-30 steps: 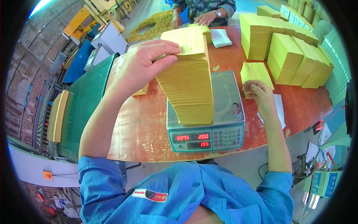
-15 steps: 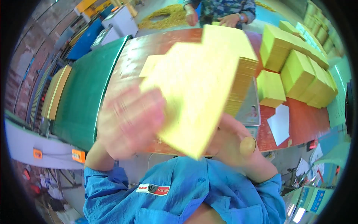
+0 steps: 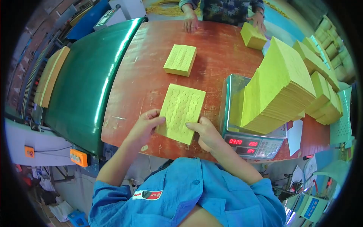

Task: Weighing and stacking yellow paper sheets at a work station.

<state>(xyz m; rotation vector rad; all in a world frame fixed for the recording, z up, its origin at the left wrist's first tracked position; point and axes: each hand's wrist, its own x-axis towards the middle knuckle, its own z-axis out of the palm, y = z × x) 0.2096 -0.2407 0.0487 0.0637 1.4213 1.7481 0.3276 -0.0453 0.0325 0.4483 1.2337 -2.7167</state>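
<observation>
Between my two hands is a flat piece of yellow paper (image 3: 182, 111), stamped with rows of linked coin shapes; whether it is one sheet or several I cannot tell. My left hand (image 3: 145, 125) pinches its lower left edge, thumb on top. At the lower right edge, my right hand (image 3: 206, 133) grips it the same way. It is tilted above the red table's near side. Just beyond it lies a small block of the same stamped paper (image 3: 180, 59). To the right, a tall leaning stack of yellow paper (image 3: 278, 92) rests on a digital scale (image 3: 254, 145) with lit red digits.
A green conveyor belt (image 3: 81, 87) runs along the left of the red table (image 3: 130, 83). Across the table, another person's hand (image 3: 258, 20) touches a yellow block (image 3: 253, 36). More yellow blocks (image 3: 321, 90) and a white sheet (image 3: 295, 136) lie at the right.
The yellow paper, blurred and raised close to view before, is now lower and steady in both hands. The scale and small block show fully. The other person's hands have spread apart.
</observation>
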